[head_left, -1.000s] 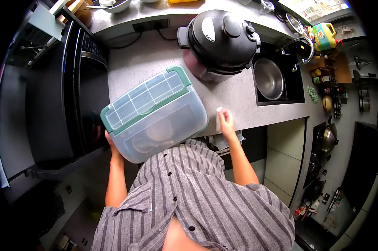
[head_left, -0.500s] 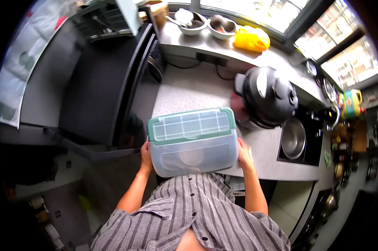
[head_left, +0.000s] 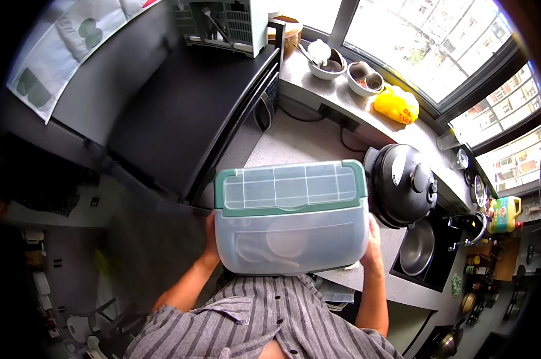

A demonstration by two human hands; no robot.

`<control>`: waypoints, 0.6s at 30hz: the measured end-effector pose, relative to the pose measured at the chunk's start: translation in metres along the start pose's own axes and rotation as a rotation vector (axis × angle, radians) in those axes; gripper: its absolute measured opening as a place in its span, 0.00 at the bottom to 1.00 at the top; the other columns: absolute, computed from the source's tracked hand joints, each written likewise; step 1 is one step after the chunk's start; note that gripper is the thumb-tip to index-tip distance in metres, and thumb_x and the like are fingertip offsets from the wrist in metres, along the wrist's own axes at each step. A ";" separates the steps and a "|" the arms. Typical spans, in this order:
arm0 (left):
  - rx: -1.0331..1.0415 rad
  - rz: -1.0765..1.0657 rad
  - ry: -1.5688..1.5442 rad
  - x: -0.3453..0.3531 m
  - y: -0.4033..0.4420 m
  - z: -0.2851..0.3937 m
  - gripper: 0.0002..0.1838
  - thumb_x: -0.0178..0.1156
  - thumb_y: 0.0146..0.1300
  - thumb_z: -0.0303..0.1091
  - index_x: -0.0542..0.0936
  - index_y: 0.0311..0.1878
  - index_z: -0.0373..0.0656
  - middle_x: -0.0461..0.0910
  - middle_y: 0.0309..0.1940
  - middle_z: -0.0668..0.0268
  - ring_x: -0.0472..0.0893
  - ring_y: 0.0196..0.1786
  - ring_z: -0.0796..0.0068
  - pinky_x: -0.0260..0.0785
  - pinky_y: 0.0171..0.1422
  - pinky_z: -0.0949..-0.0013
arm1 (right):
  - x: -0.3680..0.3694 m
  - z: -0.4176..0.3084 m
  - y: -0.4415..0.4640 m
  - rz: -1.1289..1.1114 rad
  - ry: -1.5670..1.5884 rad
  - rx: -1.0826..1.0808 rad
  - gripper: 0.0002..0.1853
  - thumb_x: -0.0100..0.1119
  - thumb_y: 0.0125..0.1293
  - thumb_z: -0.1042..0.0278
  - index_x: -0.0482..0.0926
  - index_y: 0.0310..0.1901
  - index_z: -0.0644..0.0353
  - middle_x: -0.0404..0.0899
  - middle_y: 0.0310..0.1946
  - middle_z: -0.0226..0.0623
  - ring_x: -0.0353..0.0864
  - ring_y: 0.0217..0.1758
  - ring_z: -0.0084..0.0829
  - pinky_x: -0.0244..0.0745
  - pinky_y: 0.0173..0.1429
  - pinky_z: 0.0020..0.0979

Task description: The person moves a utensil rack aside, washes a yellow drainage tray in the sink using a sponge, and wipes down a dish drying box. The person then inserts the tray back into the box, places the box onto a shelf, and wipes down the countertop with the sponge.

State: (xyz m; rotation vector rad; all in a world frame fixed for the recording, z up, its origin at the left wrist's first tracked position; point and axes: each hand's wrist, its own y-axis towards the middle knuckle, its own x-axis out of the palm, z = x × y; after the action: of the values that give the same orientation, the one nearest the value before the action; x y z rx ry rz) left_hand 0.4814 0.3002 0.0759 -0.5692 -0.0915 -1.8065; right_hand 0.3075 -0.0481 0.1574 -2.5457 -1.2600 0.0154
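Observation:
A translucent plastic storage box [head_left: 246,230] with a green-framed clear lid is held in front of my body. Dim round shapes like dishes show through its front wall. My left hand [head_left: 211,236] grips the box's left side, and my right hand [head_left: 372,242] grips its right side. Both sets of fingers are partly hidden behind the box. Just beyond its right end stands a black electric pressure cooker [head_left: 405,182] on the grey counter [head_left: 309,140].
A black appliance [head_left: 187,102] stands on the left, with a dish rack [head_left: 222,27] on top. Two bowls [head_left: 327,73] of dishes and a yellow bag [head_left: 396,105] line the window ledge. At right, a metal basin [head_left: 417,248] sits in the black sink. An oil jug [head_left: 504,214] stands beyond.
The box looks larger and nearer, and its right end has shifted right, both hands still on it. My view has turned, so the counter and cooker appear lower and farther right.

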 end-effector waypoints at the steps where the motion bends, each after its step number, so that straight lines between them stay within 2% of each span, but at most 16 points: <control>1: -0.029 0.025 -0.041 0.013 -0.009 0.018 0.12 0.50 0.77 0.33 0.81 0.49 0.39 0.84 0.39 0.67 0.82 0.38 0.80 0.77 0.43 0.73 | 0.002 -0.018 -0.001 -0.021 -0.025 -0.018 0.10 0.46 0.82 0.62 0.74 0.43 0.57 0.73 0.32 0.21 0.71 0.33 0.11 0.70 0.35 0.18; 4: 0.034 0.007 0.040 0.044 -0.026 0.060 0.13 0.49 0.77 0.33 0.80 0.52 0.38 0.84 0.41 0.67 0.83 0.39 0.78 0.78 0.45 0.73 | 0.016 -0.081 -0.008 -0.020 -0.066 -0.103 0.09 0.49 0.80 0.64 0.76 0.48 0.59 0.77 0.36 0.24 0.76 0.36 0.13 0.75 0.39 0.19; 6: 0.092 -0.024 0.103 0.057 -0.035 0.080 0.13 0.49 0.78 0.33 0.80 0.54 0.38 0.84 0.42 0.66 0.84 0.41 0.77 0.79 0.48 0.72 | 0.001 -0.101 0.002 -0.115 -0.142 -0.156 0.12 0.52 0.78 0.64 0.77 0.55 0.61 0.81 0.41 0.29 0.81 0.41 0.19 0.78 0.43 0.22; 7: 0.106 -0.037 0.103 0.062 -0.038 0.089 0.13 0.48 0.78 0.33 0.80 0.54 0.38 0.84 0.43 0.66 0.83 0.43 0.76 0.78 0.50 0.72 | 0.000 -0.105 0.002 0.051 -0.153 -0.239 0.16 0.53 0.77 0.64 0.77 0.59 0.63 0.83 0.45 0.33 0.84 0.47 0.24 0.80 0.47 0.24; 8: 0.120 -0.049 0.103 0.064 -0.039 0.095 0.14 0.48 0.78 0.33 0.80 0.55 0.37 0.83 0.44 0.65 0.83 0.45 0.76 0.78 0.53 0.72 | -0.001 -0.116 0.005 0.072 -0.046 -0.298 0.16 0.54 0.76 0.64 0.78 0.57 0.66 0.84 0.45 0.38 0.86 0.46 0.28 0.84 0.47 0.28; 10: 0.171 0.106 0.150 0.062 -0.037 0.099 0.14 0.48 0.79 0.33 0.79 0.54 0.37 0.83 0.46 0.64 0.82 0.49 0.76 0.76 0.56 0.72 | 0.001 -0.151 0.008 0.030 -0.049 -0.357 0.16 0.54 0.76 0.64 0.78 0.57 0.66 0.84 0.45 0.39 0.86 0.46 0.28 0.84 0.47 0.29; 12: 0.336 0.172 0.405 0.064 -0.040 0.114 0.14 0.48 0.79 0.34 0.79 0.55 0.36 0.82 0.47 0.64 0.81 0.52 0.76 0.74 0.58 0.72 | 0.004 -0.189 0.009 -0.027 -0.083 -0.404 0.16 0.54 0.76 0.64 0.78 0.57 0.66 0.84 0.45 0.39 0.86 0.46 0.29 0.84 0.47 0.29; 13: 0.475 0.159 0.640 0.071 -0.044 0.139 0.15 0.48 0.79 0.35 0.79 0.56 0.37 0.82 0.47 0.64 0.80 0.53 0.76 0.74 0.59 0.72 | 0.005 -0.208 0.011 -0.051 -0.099 -0.431 0.16 0.54 0.76 0.64 0.78 0.56 0.66 0.84 0.45 0.40 0.86 0.45 0.29 0.85 0.47 0.30; 15: 0.494 0.118 0.604 0.091 -0.051 0.192 0.15 0.48 0.79 0.36 0.79 0.56 0.37 0.82 0.47 0.63 0.80 0.53 0.75 0.73 0.59 0.71 | 0.009 -0.245 0.017 -0.099 -0.127 -0.477 0.16 0.54 0.76 0.64 0.78 0.56 0.67 0.84 0.45 0.41 0.86 0.45 0.29 0.85 0.47 0.30; 16: 0.372 0.081 0.328 0.105 -0.045 0.218 0.15 0.49 0.79 0.37 0.79 0.57 0.38 0.82 0.47 0.63 0.81 0.52 0.75 0.74 0.59 0.71 | 0.015 -0.261 0.024 -0.121 -0.138 -0.494 0.16 0.54 0.76 0.64 0.78 0.56 0.67 0.84 0.45 0.41 0.86 0.45 0.29 0.85 0.47 0.30; 18: 0.328 -0.036 0.085 0.115 -0.049 0.255 0.16 0.49 0.79 0.38 0.79 0.56 0.37 0.82 0.46 0.63 0.82 0.49 0.76 0.74 0.57 0.71 | 0.025 -0.294 0.036 -0.179 -0.156 -0.519 0.16 0.54 0.75 0.64 0.79 0.55 0.67 0.84 0.45 0.42 0.86 0.45 0.30 0.85 0.47 0.31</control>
State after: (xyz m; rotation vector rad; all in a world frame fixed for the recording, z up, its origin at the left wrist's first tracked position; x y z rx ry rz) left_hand 0.4982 0.3022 0.3592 -0.2589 -0.3354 -1.7997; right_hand 0.3923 -0.1256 0.4317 -2.8859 -1.7403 -0.1768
